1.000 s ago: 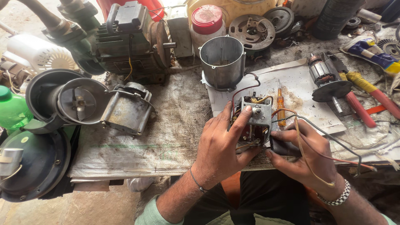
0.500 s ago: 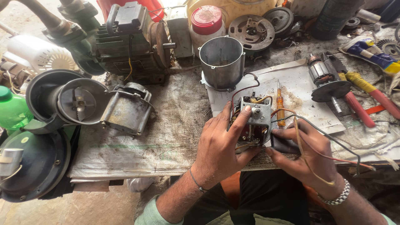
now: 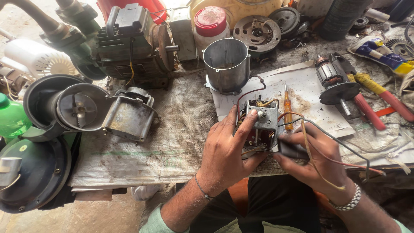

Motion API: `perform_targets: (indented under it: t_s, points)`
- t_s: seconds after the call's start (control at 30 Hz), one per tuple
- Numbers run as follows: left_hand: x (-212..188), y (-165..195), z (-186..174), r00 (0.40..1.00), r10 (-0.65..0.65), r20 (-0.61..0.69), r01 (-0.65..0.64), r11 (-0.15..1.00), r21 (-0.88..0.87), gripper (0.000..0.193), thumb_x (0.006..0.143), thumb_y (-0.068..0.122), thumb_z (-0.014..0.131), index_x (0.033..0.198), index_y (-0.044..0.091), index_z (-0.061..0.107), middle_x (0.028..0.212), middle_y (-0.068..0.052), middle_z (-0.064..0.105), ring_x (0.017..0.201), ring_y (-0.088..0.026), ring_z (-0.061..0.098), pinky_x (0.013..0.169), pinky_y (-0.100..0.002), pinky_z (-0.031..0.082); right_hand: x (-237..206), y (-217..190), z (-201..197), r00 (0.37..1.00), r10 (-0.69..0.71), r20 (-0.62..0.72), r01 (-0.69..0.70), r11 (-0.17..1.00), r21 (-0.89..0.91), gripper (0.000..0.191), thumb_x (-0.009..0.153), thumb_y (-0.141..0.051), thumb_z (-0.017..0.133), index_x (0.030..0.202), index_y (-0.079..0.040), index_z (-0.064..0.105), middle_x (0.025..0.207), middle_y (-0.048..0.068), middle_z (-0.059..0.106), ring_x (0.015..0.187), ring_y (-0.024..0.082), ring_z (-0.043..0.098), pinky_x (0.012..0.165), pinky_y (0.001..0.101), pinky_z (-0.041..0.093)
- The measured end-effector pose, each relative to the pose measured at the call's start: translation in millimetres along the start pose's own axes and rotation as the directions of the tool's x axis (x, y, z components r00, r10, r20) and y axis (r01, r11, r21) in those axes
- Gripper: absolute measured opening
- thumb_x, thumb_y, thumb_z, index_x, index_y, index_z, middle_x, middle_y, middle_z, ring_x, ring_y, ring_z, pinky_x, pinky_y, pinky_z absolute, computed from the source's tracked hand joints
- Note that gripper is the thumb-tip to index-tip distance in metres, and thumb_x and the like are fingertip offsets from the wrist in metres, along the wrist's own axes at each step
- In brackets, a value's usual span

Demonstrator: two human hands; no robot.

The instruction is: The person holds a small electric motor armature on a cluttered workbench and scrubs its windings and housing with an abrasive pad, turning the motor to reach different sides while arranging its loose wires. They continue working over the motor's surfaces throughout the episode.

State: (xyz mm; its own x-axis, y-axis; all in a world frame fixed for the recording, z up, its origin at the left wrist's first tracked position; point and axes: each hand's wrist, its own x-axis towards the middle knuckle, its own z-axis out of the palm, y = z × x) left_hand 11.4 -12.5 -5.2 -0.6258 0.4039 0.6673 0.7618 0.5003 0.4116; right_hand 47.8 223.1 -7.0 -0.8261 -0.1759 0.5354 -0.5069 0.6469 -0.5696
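My left hand (image 3: 226, 153) clamps grey metal motor frame with copper windings (image 3: 258, 125) at bench edge, index finger on top. My right hand (image 3: 315, 159) pinches small black block (image 3: 292, 149) beside it; wires (image 3: 319, 142) drape over knuckles.

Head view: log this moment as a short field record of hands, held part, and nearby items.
left hand: grips the small grey metal motor frame with wires, forefinger on top
right hand: pinches a dark flat block at the frame's side
wires: red and yellow leads cross the right hand
behind: orange-handled screwdriver, open steel cylinder
right of paper: wound armature
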Motion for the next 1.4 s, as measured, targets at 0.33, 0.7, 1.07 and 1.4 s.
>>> perform_targets:
  t_s: [0.33, 0.7, 1.07, 1.4]
  points:
    - [0.3, -0.6, 1.4, 1.000, 0.000, 0.009, 0.000, 1.000, 0.008, 0.100, 0.077, 0.036, 0.090, 0.158, 0.010, 0.035, 0.146, -0.039, 0.048, 0.113, -0.045, 0.064, 0.100, -0.053, 0.050, 2.0, -0.8, -2.3, 0.998, -0.039, 0.044, 0.040, 0.999, -0.022, 0.045, 0.069, -0.025, 0.086, 0.106, -0.003, 0.072, 0.088, 0.009, 0.065, 0.074, 0.017, 0.068, 0.061, 0.0294, 0.055]
    - [0.4, 0.4, -1.7, 1.000, 0.008, 0.000, -0.008, 1.000, 0.008, 0.101, 0.075, 0.034, 0.090, 0.158, 0.011, 0.036, 0.147, -0.039, 0.048, 0.116, -0.046, 0.064, 0.102, -0.053, 0.050, 2.1, -1.7, -3.0, 0.985, -0.089, 0.149, 0.074, 0.992, 0.101, 0.047, 0.064, -0.029, 0.089, 0.101, -0.004, 0.073, 0.087, 0.009, 0.066, 0.073, 0.016, 0.070, 0.058, 0.0279, 0.055]
    - [0.4, 1.5, -0.3, 1.000, -0.004, 0.006, 0.004, 1.000, 0.006, 0.102, 0.076, 0.037, 0.091, 0.157, 0.010, 0.037, 0.146, -0.039, 0.049, 0.116, -0.046, 0.064, 0.102, -0.053, 0.050, -0.3, -1.4, -2.4, 0.999, 0.019, 0.027, -0.017, 0.998, -0.056, 0.046, 0.069, -0.026, 0.087, 0.107, -0.003, 0.073, 0.085, 0.008, 0.067, 0.072, 0.018, 0.068, 0.061, 0.0313, 0.055]
    - [0.3, 1.3, -1.1, 1.000, -0.010, 0.016, 0.010, 1.000, 0.011, 0.101, 0.076, 0.036, 0.091, 0.158, 0.011, 0.036, 0.146, -0.039, 0.048, 0.118, -0.046, 0.064, 0.103, -0.053, 0.050, -1.8, 0.8, -2.5, 0.993, -0.082, 0.090, 0.082, 0.997, 0.007, 0.048, 0.067, -0.030, 0.089, 0.106, -0.007, 0.073, 0.090, 0.009, 0.067, 0.074, 0.018, 0.071, 0.061, 0.0280, 0.057]
